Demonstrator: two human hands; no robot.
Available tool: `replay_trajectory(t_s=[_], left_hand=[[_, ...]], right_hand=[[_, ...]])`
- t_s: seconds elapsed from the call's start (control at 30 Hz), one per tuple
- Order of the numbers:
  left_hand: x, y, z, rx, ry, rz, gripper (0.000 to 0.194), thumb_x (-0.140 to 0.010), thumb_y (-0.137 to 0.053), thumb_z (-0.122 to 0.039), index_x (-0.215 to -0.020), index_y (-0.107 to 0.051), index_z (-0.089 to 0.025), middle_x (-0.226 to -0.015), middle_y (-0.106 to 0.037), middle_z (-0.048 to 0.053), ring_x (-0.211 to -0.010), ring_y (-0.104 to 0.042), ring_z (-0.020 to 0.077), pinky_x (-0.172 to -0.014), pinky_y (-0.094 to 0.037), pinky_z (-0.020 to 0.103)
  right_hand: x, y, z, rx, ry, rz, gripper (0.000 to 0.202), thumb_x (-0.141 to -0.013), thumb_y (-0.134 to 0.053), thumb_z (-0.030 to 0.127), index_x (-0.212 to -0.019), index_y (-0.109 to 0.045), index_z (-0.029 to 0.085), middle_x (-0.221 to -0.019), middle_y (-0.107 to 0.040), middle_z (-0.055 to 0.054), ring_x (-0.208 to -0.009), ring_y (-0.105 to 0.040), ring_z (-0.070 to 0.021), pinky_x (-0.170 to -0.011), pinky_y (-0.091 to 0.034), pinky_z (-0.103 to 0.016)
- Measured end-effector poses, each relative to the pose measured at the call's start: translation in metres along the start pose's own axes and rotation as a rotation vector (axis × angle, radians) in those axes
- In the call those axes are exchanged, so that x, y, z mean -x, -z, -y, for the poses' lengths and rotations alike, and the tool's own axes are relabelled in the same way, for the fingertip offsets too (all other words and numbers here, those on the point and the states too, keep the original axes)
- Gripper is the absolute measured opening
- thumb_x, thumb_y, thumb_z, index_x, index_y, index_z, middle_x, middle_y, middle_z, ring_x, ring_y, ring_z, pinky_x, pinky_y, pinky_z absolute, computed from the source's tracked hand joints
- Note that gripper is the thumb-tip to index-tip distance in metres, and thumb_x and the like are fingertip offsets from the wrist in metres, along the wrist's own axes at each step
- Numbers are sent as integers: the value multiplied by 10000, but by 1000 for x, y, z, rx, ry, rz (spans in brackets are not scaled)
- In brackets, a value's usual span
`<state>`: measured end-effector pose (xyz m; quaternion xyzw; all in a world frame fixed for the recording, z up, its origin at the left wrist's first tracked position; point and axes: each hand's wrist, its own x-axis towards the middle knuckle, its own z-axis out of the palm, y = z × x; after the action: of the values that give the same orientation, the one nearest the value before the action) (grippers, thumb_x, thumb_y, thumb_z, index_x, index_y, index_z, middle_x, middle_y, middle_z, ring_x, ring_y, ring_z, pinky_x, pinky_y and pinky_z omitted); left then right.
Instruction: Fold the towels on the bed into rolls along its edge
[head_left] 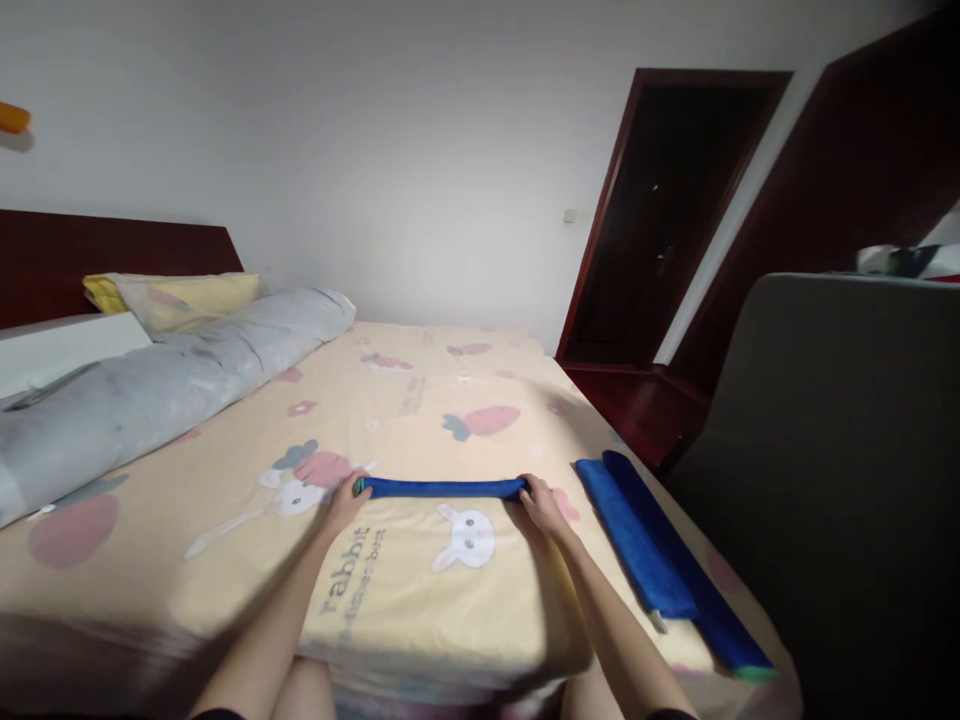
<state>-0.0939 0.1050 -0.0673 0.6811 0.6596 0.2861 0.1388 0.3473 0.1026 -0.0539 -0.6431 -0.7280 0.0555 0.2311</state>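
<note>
A narrow strip of folded blue cloth (444, 489) stretches sideways over the patterned bed sheet, just above a printed white rabbit. My left hand (347, 503) grips its left end, where a bit of green edging shows. At the right end, my right hand (542, 505) has its fingers closed on the cloth. To the right lie two more blue pieces side by side: a flat folded blue cloth (637, 545) with a small tag, and a longer dark blue cloth (694, 580) with a green end.
A long grey rolled quilt (180, 385) lies along the left of the bed, with a yellow pillow (199, 300) and a white box-like object (71, 350) behind it. A dark chair back or panel (847, 450) stands at the right, near the bed's edge.
</note>
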Motion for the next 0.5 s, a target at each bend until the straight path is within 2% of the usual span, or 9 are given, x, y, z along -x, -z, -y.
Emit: replay_trajectory(t_s=[0.1,0.17,0.23,0.3,0.33,0.4,0.47,0.5], left_hand=[[-17,-7,1,-41,110,-14,270,-897,-449,-306,-1029,-630,-155,-899,-704,35,-856,-653,165,-790,-500,276],[-22,-10,1,-86,179,-28,283,-897,-468,-327,-994,-650,-135,-881,-704,76,-882,-650,218,-817,-498,351],[-24,-11,-1,-143,223,-68,320,-892,-485,-326,-1049,-656,-106,-1012,-695,163,-1031,-615,309,-897,-459,480],[-24,-13,-11,-190,220,-119,367,-895,-466,-260,-1193,-621,-111,-1230,-625,216,-1222,-509,356,-1004,-359,572],[-24,-16,-19,-207,185,-134,406,-891,-445,-200,-1265,-589,-134,-1330,-574,206,-1303,-447,339,-1060,-303,572],[-24,-26,-41,-243,-1,-93,538,-854,-416,-96,-1376,-513,-179,-1470,-472,145,-1410,-340,262,-1152,-213,500],[-22,-43,-69,-285,-243,23,622,-835,-416,-83,-1451,-433,-175,-1547,-375,105,-1461,-261,214,-1193,-167,433],[-21,-52,-81,-302,-322,82,628,-846,-417,-109,-1472,-404,-164,-1561,-348,102,-1467,-249,212,-1197,-171,424]], right_hand=[[-15,-8,3,27,-125,-14,381,-923,-348,265,-1193,-589,145,-1063,-693,-116,-974,-641,-220,-833,-466,-327],[-19,-11,7,72,-204,-28,390,-934,-356,281,-1218,-578,131,-1044,-689,-149,-966,-638,-253,-827,-467,-370],[-22,-12,13,129,-249,-55,423,-933,-359,270,-1260,-554,88,-1104,-657,-222,-1043,-606,-315,-883,-441,-465],[-24,-12,25,173,-216,-75,472,-922,-325,202,-1329,-504,41,-1261,-570,-292,-1191,-526,-363,-979,-361,-557],[-25,-14,34,184,-164,-70,499,-910,-305,157,-1361,-481,37,-1342,-517,-294,-1263,-475,-363,-1028,-312,-574],[-28,-21,59,181,-6,-21,553,-881,-309,102,-1413,-460,93,-1459,-450,-213,-1362,-395,-313,-1106,-254,-524],[-30,-34,90,160,163,46,581,-879,-359,130,-1451,-443,191,-1504,-434,-92,-1397,-368,-245,-1140,-254,-427],[-30,-42,105,150,228,73,580,-889,-385,171,-1465,-429,225,-1508,-434,-53,-1399,-370,-225,-1140,-268,-391]])
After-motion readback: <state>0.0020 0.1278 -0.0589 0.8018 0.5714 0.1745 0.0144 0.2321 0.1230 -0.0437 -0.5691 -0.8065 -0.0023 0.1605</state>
